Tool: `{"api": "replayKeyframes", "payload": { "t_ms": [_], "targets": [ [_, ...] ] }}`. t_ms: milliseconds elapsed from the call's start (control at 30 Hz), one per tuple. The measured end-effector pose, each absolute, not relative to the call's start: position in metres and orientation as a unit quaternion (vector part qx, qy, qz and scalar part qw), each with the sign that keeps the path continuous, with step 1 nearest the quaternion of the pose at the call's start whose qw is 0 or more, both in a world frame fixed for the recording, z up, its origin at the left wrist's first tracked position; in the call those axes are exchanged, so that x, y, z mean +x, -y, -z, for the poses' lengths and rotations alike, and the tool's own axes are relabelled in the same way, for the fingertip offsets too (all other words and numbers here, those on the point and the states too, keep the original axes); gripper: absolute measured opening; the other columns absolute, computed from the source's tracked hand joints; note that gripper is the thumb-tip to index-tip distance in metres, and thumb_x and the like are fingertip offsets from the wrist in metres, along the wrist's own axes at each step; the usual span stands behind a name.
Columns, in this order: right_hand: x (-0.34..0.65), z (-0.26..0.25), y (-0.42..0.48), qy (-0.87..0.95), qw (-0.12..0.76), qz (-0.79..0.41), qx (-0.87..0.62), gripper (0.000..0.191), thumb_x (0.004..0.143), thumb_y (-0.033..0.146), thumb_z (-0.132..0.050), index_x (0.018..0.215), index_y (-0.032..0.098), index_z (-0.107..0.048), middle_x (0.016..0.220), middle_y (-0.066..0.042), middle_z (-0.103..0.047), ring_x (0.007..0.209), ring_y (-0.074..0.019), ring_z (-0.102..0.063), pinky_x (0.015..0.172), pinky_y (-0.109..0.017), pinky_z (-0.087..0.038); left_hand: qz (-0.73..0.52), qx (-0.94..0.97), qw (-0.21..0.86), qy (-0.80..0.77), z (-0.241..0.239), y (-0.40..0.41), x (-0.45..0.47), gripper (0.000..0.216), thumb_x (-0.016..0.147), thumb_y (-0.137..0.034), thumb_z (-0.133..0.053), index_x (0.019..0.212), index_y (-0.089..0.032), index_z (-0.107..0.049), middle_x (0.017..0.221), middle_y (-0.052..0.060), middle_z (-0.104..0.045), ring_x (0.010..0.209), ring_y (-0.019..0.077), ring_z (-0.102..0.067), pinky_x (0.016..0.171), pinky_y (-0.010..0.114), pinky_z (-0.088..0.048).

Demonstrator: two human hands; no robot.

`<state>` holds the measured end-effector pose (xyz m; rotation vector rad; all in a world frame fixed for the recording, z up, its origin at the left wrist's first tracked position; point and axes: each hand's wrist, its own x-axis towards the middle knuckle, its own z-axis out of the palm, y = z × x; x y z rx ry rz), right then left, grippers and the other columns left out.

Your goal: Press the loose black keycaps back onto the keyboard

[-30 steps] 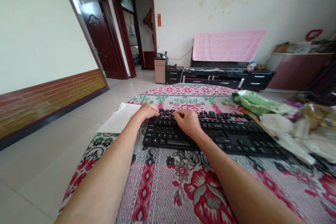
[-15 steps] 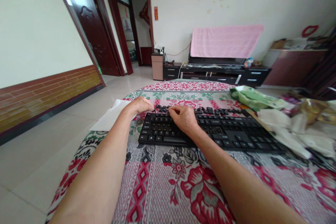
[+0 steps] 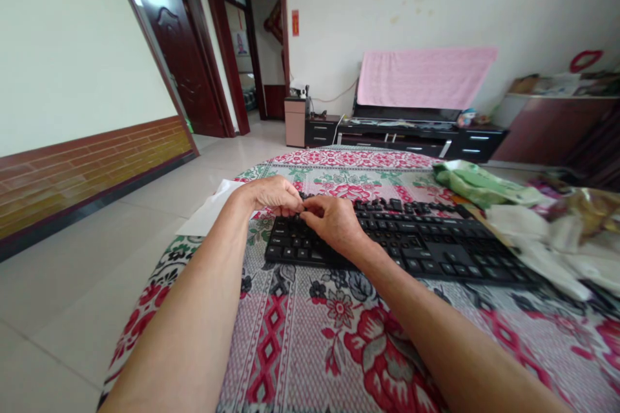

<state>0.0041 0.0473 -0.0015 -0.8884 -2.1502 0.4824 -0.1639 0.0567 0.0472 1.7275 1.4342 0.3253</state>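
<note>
A black computer keyboard (image 3: 440,248) lies on the flowered tablecloth, with several bare key positions among its keys. My left hand (image 3: 276,195) and my right hand (image 3: 334,221) meet over its far left part, fingertips almost touching. Both hands are closed in a pinch around a small dark keycap (image 3: 303,209), mostly covered by the fingers. Behind the keyboard's back edge lies a row of loose black keycaps (image 3: 396,205); my hands hide the left end of it.
White paper (image 3: 206,210) lies at the table's left edge. On the right are a green plastic package (image 3: 479,182) and crumpled pale cloth or wrapping (image 3: 527,232), close against the keyboard. Beyond the table stands a low black cabinet (image 3: 477,142) with a pink towel (image 3: 426,77) above it.
My left hand has moved right, and its fingers now meet those of my right hand. My right hand stays pinched over the keyboard. The whole view has shifted slightly.
</note>
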Motion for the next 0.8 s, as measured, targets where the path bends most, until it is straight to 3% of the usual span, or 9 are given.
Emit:
{"api": "replayKeyframes", "payload": {
  "t_ms": [200,800],
  "targets": [
    [0.003,-0.005,-0.043,0.847,0.334,-0.208,-0.358,0.021,0.068,0.020,-0.050,0.080,0.017,-0.067,0.071,-0.003,-0.066,0.063,-0.0126,-0.057,0.058,-0.023,-0.041,-0.107,0.697,0.420,-0.571,-0.043,-0.058,-0.173,0.021,0.056,-0.034,-0.060,0.067,-0.017,-0.063,0.058,-0.001,-0.057,0.052,0.0094,-0.049,0.049,0.023,-0.036],
    [-0.009,0.000,-0.039,0.847,0.232,-0.258,-0.403,0.014,0.059,0.021,-0.057,0.066,0.018,-0.069,0.059,-0.001,-0.064,0.050,-0.0107,-0.052,0.048,-0.023,-0.039,-0.061,0.716,0.396,-0.572,-0.037,-0.057,-0.185,0.018,0.054,-0.035,-0.060,0.063,-0.019,-0.062,0.051,-0.001,-0.052,0.048,0.0103,-0.045,0.045,0.022,-0.031]
  ]
}}
